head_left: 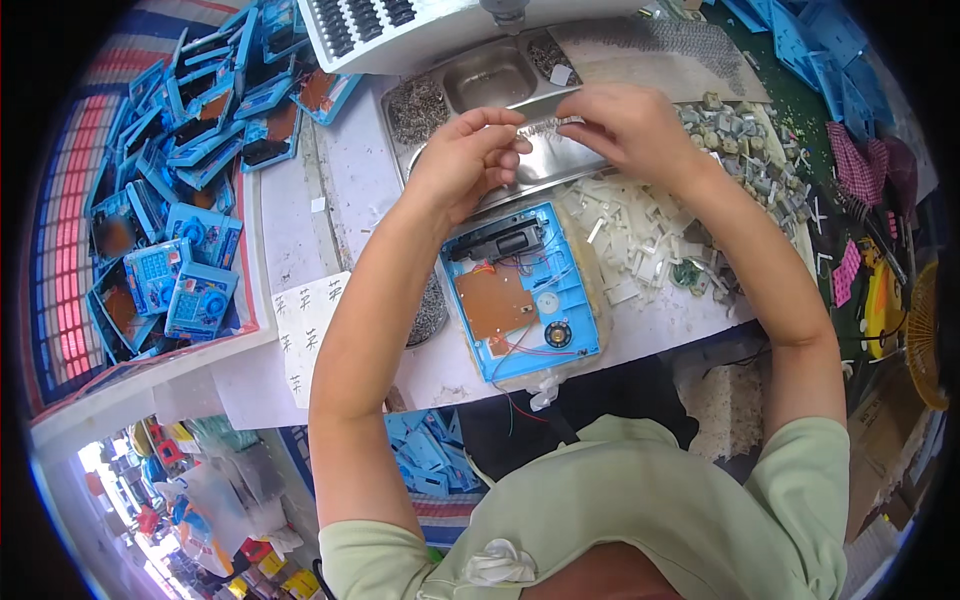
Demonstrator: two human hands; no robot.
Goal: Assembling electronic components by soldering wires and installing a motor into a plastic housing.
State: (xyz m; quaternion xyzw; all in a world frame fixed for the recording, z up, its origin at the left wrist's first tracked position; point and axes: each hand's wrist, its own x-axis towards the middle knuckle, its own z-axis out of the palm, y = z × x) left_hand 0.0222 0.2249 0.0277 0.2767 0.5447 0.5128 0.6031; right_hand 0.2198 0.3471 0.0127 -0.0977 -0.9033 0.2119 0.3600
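My left hand (468, 160) is over the steel compartment tray (565, 162), its fingers curled and the tips close together. Facing it, my right hand (635, 128) has thumb and fingers bent toward a pinch above the same tray. Small screws (541, 129) show between the two hands; whether any are in the fingers is too small to tell. Below the hands lies an opened blue plastic toy casing (575, 290), with a brown circuit board (492, 302), thin wires and a round speaker (557, 334) inside. A pad under it is partly hidden.
Blue toy casings (200, 240) are heaped at the left. White plastic parts (625, 225) and small grey motor-like parts (745, 150) are piled at the right. A white machine housing (390, 35) stands behind the tray. A paper sheet with writing (310, 325) lies beside my left forearm.
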